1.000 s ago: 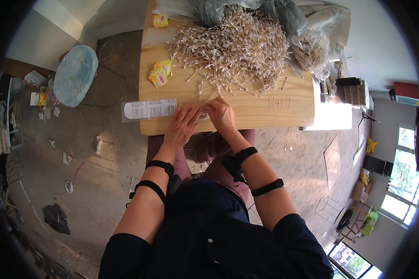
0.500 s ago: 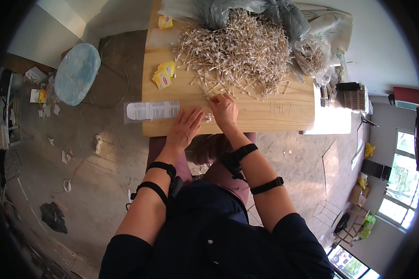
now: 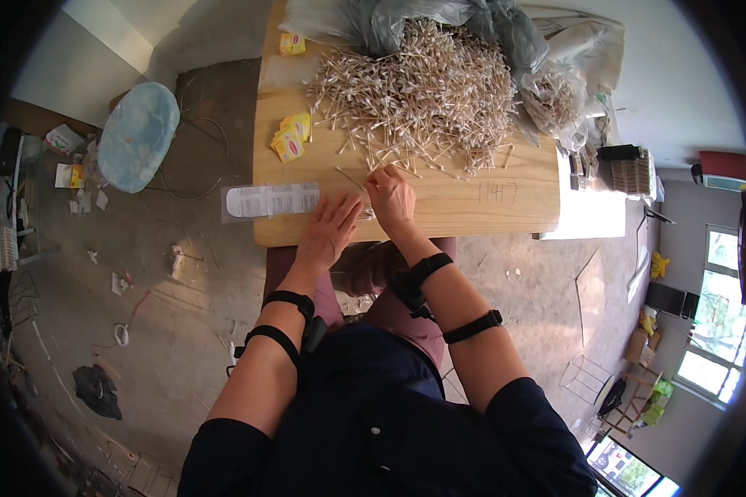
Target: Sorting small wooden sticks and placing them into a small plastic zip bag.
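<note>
A large heap of cotton swabs (image 3: 423, 91) covers the far part of the wooden table (image 3: 456, 207). My right hand (image 3: 392, 201) is closed in a pinch near the front edge, and a single cotton swab (image 3: 350, 176) sticks out of its fingertips toward the far left. Flat on the tabletop lies my left hand (image 3: 331, 228), fingers stretched out. Between the two hands is a small bunch of cotton swabs (image 3: 366, 213), partly hidden by the fingers. Left of my left hand, a clear plastic sleeve with a printed white card (image 3: 271, 200) overhangs the table's left edge.
Yellow cards (image 3: 291, 138) lie by the left edge, more yellow cards (image 3: 292, 44) farther back. Grey plastic bags (image 3: 506, 37) border the heap, with a clear bag of swabs (image 3: 553, 98) at right. A blue oval stool (image 3: 138, 137) stands on the floor at left.
My right hand has moved slightly left, away from the loose swabs at the heap's near edge, with a swab in its fingertips. My left hand has stayed nearly in place.
</note>
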A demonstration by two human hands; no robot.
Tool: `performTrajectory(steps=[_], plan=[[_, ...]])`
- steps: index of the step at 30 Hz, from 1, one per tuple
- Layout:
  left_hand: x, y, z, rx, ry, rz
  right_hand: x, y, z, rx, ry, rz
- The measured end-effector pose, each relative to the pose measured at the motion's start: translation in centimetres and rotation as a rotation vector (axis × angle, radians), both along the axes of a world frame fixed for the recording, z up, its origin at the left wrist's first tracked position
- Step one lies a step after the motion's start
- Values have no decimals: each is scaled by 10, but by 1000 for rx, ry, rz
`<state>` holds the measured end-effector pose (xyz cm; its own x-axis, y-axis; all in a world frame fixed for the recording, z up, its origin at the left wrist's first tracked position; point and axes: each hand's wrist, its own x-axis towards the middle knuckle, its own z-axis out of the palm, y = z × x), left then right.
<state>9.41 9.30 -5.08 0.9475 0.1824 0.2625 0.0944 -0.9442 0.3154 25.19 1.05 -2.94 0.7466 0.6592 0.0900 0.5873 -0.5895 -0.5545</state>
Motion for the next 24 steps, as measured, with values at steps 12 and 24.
performTrajectory(steps=[12,24], plan=[[-3,2,2,19,3,11,-12,8,-1,125,-114,101],[-7,2,3,34,74,48,-14,12,20,108,106,-161]])
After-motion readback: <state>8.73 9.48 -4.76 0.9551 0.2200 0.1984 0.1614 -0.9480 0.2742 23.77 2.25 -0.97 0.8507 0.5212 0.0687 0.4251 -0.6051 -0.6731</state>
